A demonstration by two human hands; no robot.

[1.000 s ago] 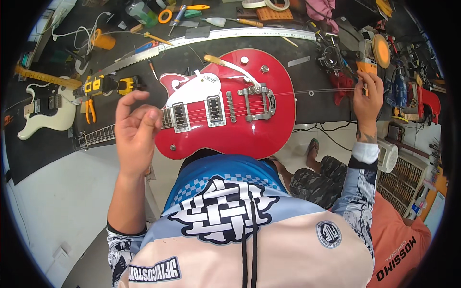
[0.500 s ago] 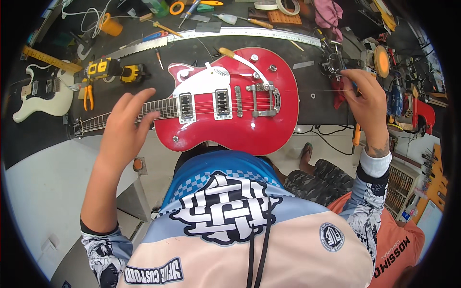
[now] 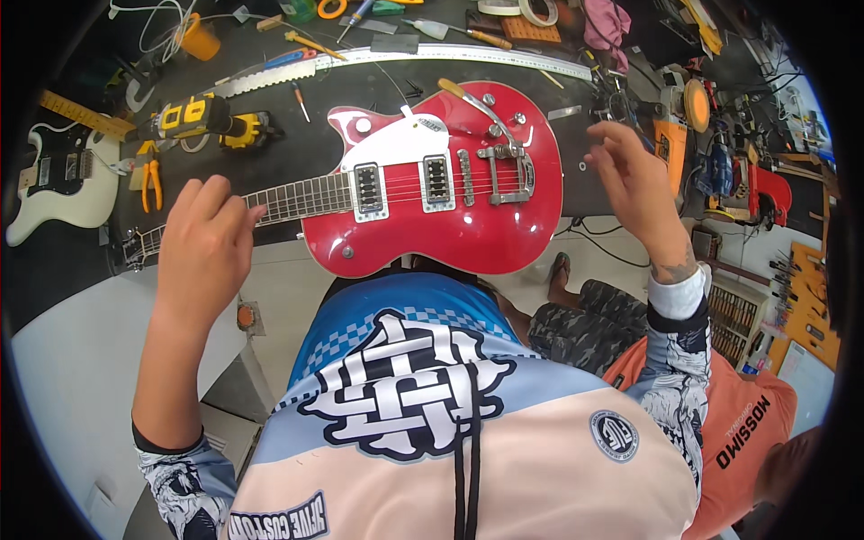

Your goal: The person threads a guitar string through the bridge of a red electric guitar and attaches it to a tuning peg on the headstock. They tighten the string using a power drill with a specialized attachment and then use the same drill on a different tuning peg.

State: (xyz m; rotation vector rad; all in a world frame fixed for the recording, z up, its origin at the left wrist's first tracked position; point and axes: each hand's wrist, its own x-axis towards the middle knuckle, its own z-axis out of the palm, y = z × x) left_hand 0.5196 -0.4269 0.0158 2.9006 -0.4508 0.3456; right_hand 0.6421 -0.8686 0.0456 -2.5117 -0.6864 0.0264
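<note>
The glossy red electric guitar lies across the near bench edge, with white pickguard, two pickups and metal vibrato unit. Its neck extends left. My left hand is over the neck with fingers curled in; whatever is inside them is hidden. My right hand hovers just right of the guitar body, fingers loosely bent and apart, holding nothing that I can see. A small washer lies beside it.
A white guitar body, yellow drill, orange pliers, long metal ruler, orange-handled grinder and red clamp crowd the bench. A person in an orange shirt is low at my right.
My left hand has moved left, its fingers curling over the neck. My right hand has moved left toward the guitar; the thin line seen at it earlier no longer shows. The view has shifted slightly.
</note>
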